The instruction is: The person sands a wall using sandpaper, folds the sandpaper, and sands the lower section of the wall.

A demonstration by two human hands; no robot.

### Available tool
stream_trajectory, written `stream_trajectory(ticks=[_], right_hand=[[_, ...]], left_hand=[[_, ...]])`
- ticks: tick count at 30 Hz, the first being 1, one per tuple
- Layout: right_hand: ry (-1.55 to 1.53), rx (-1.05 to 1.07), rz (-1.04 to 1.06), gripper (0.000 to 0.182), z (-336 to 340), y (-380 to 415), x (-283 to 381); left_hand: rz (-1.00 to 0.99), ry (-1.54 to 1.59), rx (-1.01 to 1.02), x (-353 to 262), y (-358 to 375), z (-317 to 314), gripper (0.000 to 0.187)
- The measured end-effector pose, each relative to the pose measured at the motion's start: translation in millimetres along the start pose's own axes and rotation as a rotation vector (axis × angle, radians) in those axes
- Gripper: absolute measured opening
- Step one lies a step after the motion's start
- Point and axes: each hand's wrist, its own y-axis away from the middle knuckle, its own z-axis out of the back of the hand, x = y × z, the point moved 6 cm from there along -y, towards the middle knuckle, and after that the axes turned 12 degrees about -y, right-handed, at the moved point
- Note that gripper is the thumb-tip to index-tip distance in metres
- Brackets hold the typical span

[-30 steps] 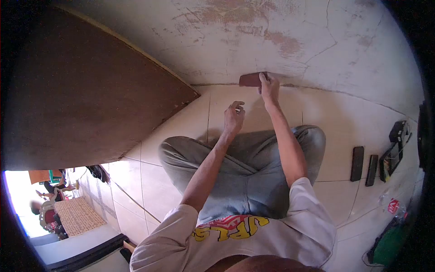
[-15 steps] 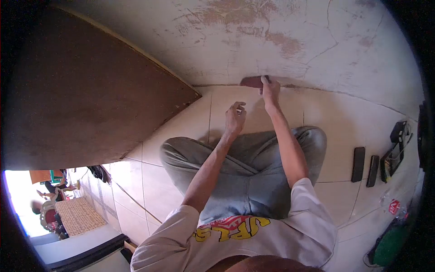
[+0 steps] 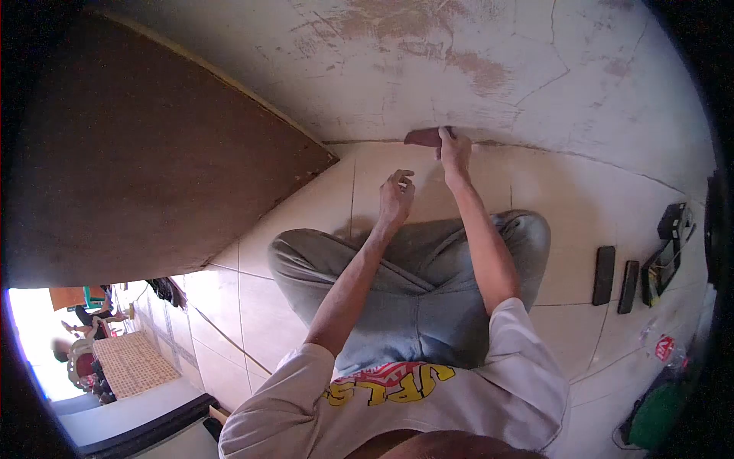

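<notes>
The pale, scuffed wall (image 3: 497,53) is the largest thing, its plaster worn through in reddish patches. A broad brown panel (image 3: 153,153) meets its foot on the left, and the tiled floor (image 3: 550,183) runs out from it. The person's crossed legs (image 3: 413,306) lie on that floor, facing the wall. Well to the right, out from the wall, lie 2 dark oblong pieces, 1 (image 3: 603,275) wider than the other (image 3: 628,287).

The right hand (image 3: 456,157) is closed on the reddish-brown strip (image 3: 422,138), thumb over its right end. The strip is at the wall's foot; it juts leftward from that hand, its long axis running roughly along the base. The left hand (image 3: 395,199) is farther out from the wall, apart from the strip, fingers loosely curled, open and with nothing visible in it. So the right hand is nearer.

Against the earliest frame, the strip shows a slimmer face and a more tapered left end; both hands have barely shifted.
</notes>
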Motion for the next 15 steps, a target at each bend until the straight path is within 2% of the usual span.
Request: stream_trajectory(ticks=[1,2,4,5,7,10,13,15], right_hand=[[0.011,-0.094,-0.065,0.025,8,-2,-8],[0.008,-0.095,-0.065,0.025,9,-6,-10],[0.083,0.039,0.064,0.022,-1,-8,3],[0.086,0.040,0.064,0.022,-2,-8,4],[-0.097,0.168,0.165,0.029,-15,2,24],[0.062,0.050,0.109,0.028,-1,-3,0],[-0.069,0.046,0.044,0.025,-4,0,-3],[-0.087,0.084,0.072,0.025,-11,2,8]], left_hand=[[-0.016,0.016,0.006,-1,0,0,0.022],[-0.018,0.013,0.006,-1,0,0,0.022],[-0.025,0.000,0.000,-2,-1,0,0.023],[-0.023,0.003,-0.001,-1,-1,0,0.023],[0.035,-0.036,0.031,0,-1,-1,0.023],[-0.024,0.011,0.011,-3,0,1,0.023],[-0.005,-0.015,-0.002,-2,-1,1,0.022],[-0.003,-0.021,-0.003,-2,-1,2,0.022]])
